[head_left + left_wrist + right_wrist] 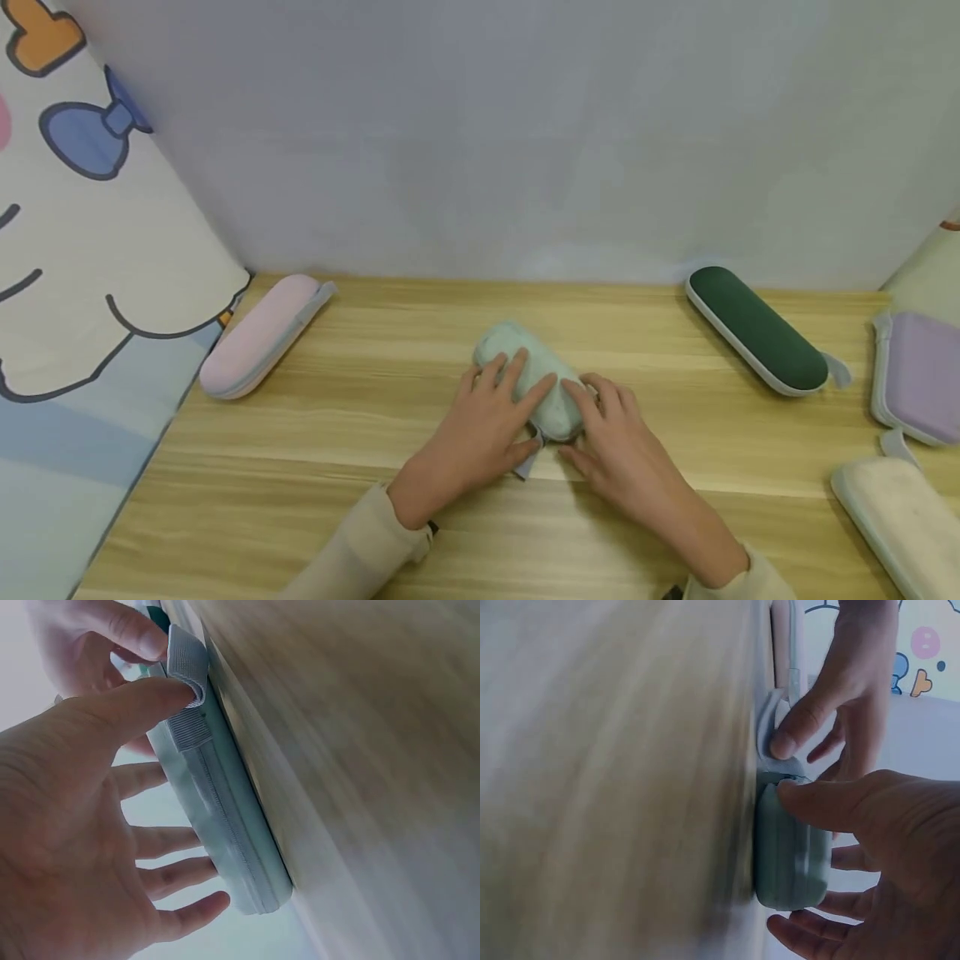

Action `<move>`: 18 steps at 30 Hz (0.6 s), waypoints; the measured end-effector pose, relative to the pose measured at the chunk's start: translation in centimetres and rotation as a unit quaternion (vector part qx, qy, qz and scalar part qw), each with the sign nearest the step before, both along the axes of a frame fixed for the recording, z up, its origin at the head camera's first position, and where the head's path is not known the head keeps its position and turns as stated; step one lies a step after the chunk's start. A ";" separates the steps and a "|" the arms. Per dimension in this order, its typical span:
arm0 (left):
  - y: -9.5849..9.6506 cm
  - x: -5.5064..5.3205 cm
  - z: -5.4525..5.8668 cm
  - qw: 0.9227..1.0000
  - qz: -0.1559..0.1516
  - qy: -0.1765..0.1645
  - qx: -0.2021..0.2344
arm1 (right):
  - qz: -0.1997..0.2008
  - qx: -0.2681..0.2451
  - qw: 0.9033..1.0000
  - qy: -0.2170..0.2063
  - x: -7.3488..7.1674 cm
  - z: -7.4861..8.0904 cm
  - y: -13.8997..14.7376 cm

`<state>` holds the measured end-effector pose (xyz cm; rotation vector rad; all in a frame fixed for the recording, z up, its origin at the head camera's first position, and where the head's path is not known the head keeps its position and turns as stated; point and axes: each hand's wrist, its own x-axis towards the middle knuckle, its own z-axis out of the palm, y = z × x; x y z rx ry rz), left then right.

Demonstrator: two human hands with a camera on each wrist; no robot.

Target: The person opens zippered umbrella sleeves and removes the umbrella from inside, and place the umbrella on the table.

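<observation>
A mint-green zip case (513,337) lies flat and slanted on the table, a grey fabric loop (187,660) at its near end. The fingers of my left hand (476,433) rest spread on its top and left side, fairly straight, and the thumb touches the loop. At the near right end is my right hand (633,454). Its thumb sits by the zip end in the right wrist view, while its other fingers bend round the far side of the case. A zip line (225,817) runs along the side, and it looks closed there.
On the wooden table (300,492) lie a pink case (262,333) at left, a dark green case (757,329) at back right, and purple (918,375) and cream (907,517) cases at the right edge. A pale wall (525,142) stands behind, with a cartoon-print cloth (97,250) at left.
</observation>
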<state>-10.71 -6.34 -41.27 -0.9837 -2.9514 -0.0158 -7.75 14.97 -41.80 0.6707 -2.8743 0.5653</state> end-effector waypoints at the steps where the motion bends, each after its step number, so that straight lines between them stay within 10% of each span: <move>1: 0.0 0.0 0.0 1.000 0.001 0.009 -0.002 | -0.001 0.004 1.000 0.001 -0.1 -0.1 -0.1; 18: 0.3 0.5 0.2 0.998 -0.004 0.044 -0.037 | 0.004 -0.031 0.999 -0.007 -1.7 0.0 0.8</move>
